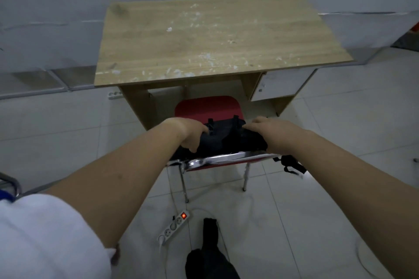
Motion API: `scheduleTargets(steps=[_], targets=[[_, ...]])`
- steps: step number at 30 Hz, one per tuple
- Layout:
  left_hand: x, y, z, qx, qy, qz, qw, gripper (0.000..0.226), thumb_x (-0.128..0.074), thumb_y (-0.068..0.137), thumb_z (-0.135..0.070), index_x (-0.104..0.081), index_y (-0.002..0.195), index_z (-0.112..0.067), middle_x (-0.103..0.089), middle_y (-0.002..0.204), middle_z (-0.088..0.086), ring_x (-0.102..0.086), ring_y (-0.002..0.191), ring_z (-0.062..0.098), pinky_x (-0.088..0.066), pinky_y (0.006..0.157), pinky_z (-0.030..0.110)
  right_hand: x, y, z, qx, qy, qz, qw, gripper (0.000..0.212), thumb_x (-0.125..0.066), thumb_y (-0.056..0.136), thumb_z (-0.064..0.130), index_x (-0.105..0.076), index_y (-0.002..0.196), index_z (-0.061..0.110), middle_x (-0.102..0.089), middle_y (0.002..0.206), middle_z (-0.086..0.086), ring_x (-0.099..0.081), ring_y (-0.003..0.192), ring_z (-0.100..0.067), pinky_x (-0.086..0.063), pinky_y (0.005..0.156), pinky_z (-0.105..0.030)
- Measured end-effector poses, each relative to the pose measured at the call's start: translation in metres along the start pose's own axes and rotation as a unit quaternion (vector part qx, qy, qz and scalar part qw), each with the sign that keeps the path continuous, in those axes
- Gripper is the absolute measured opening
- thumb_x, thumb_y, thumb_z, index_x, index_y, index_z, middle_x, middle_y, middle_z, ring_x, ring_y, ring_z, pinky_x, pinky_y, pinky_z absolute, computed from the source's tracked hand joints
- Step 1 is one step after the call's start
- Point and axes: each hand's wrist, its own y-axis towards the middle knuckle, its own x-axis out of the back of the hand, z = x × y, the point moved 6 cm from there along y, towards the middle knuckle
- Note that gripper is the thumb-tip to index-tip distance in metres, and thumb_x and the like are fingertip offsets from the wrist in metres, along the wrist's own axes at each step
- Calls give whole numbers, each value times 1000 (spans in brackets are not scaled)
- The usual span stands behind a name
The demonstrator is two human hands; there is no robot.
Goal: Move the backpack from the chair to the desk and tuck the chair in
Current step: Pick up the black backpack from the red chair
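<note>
Desk bare; both hands' grip clasps backpack on chair.

i have one view only, from a wide-angle camera worn on the person's head. it looks forward and steeply down. both forearms reach away from the lens into the middle of the frame. the bench fills the upper centre, with the wall behind it. the floor spreads below, its edges bowed by the lens. the chair sits near, centre frame.
</note>
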Motion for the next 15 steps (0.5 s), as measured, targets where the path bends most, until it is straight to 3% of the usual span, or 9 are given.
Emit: scheduleTargets(steps=[5,8,10,12,13,15], targets=[[15,15,-5,-10,-41,-201,979,31,-54,86,-4,-52,114,-19,-63,115,10,-59,105,33,-49,78,41,14,15,-24,-56,-29,-21,998,88,-82,72,18,-34,145,28,-48,127,-9,-54,115,-31,-51,79,-41],[14,25,-3,15,-113,-285,952,35,-61,86,-10,-47,117,-17,-57,118,12,-52,111,36,-51,83,48,13,20,-37,-105,-30,-62,992,82,-87,66,23,-41,134,24,-50,120,-10,-59,105,-32,-51,70,-39],[4,34,-4,54,-181,-268,945,67,-71,83,-34,-36,138,-17,-43,134,12,-41,125,38,-48,96,53,8,23,-43,-139,24,-91,986,76,-89,65,24,-43,124,18,-50,118,-12,-62,96,-34,-46,62,-37],[-8,40,-6,99,-241,-225,939,101,-66,75,-64,-15,152,-23,-24,148,8,-24,138,38,-41,106,57,3,27,-44,-171,98,-118,973,70,-88,68,27,-41,118,14,-47,121,-15,-62,92,-35,-45,60,-37],[-14,43,-8,114,-253,-198,940,108,-61,73,-72,-8,153,-25,-17,153,6,-15,143,37,-35,110,59,1,29,-43,-184,133,-127,966,68,-87,70,28,-41,117,12,-45,123,-16,-62,92,-35,-46,61,-37],[-26,50,-8,121,-227,-156,954,100,-60,76,-64,-10,152,-25,-15,154,7,-9,145,36,-28,112,62,-5,34,-41,-197,201,-138,949,64,-85,74,26,-41,118,10,-43,128,-18,-61,94,-36,-50,66,-39]])
